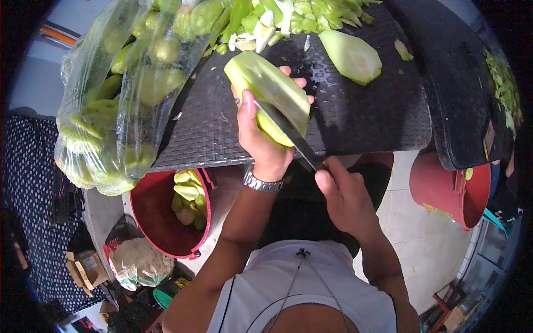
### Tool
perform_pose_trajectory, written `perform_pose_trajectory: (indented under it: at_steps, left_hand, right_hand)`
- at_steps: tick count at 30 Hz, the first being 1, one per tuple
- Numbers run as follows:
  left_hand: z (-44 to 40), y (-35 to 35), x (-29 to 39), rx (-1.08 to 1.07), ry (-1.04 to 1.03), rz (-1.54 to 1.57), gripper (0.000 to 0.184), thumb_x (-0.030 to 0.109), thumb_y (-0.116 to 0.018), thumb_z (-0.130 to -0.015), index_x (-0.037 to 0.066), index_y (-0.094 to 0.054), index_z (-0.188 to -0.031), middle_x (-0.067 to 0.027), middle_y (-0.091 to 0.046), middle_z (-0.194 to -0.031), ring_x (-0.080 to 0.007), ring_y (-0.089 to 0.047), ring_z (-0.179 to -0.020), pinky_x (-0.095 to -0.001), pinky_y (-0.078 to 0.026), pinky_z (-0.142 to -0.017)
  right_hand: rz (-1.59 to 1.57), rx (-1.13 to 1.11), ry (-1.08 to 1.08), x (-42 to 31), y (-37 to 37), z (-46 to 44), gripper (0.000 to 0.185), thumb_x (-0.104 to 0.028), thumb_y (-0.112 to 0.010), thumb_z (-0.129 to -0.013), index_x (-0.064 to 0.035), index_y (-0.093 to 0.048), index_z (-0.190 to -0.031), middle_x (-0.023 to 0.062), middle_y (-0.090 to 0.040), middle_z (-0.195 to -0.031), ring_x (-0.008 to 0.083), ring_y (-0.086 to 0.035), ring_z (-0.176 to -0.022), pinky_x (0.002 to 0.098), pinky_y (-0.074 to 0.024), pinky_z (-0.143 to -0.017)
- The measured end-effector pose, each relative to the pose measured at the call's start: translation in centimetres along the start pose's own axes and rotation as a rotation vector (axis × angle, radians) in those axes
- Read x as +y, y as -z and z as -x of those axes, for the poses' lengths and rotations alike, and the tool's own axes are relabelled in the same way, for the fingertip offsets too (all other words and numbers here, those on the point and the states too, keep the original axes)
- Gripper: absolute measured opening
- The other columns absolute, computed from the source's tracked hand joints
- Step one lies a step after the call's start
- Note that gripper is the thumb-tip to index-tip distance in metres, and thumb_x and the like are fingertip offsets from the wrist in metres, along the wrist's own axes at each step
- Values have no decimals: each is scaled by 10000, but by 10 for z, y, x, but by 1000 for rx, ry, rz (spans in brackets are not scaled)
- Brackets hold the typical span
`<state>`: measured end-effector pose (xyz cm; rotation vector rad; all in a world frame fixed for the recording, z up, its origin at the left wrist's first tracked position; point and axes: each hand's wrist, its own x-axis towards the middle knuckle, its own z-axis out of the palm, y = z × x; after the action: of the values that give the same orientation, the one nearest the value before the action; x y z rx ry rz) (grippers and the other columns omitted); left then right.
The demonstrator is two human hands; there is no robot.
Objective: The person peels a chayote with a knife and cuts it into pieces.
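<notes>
My left hand [264,136] wraps round a peeled, pale green fruit [272,83] that looks like a green papaya, holding it tilted above the table's near edge. The thumb lies along the near side and fingertips show on the far side. In my right hand [347,194] is the handle of a knife [288,131], its grip mostly hidden by the fingers. The blade lies against the lower side of the fruit, close to my left thumb. Another peeled fruit [351,57] rests on the dark woven-pattern table [383,119], beyond my hands to the right.
A clear plastic bag [130,94] full of green fruit hangs over the table's left edge. Green peelings [305,16] are heaped at the back. Below left, a red bucket [158,216] holds pale green pieces. Another red bucket [438,188] stands at right, beside a black chair-like surface [449,94].
</notes>
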<state>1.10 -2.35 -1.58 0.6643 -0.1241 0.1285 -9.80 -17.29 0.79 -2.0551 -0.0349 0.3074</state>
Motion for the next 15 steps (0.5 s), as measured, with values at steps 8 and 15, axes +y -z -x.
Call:
perform_pose_trajectory:
  at_steps: [8,15]
  left_hand:
    - [17,-8,-12,63,-45,-78,671,558,-445,-1032,35,-413,-1450,-199,-577,-1315,-367,-633,-1133,-532,-571,-894]
    - [17,-19,2,-19,-40,-351,778,228,-693,-783,4,-382,-1460,-217,-579,-1265,-363,-633,-1140,-481,-572,-928]
  right_hand:
    - [57,178,175,5,-12,-27,397,-418,-530,-1057,-22,-545,-1045,300,-637,-747,531,-642,-791,584,-483,-640]
    - [-518,-290,-97,19,18,-45,703,-704,-381,-1007,-29,-571,-965,32,-472,-526,224,-494,-414,377,-424,-424]
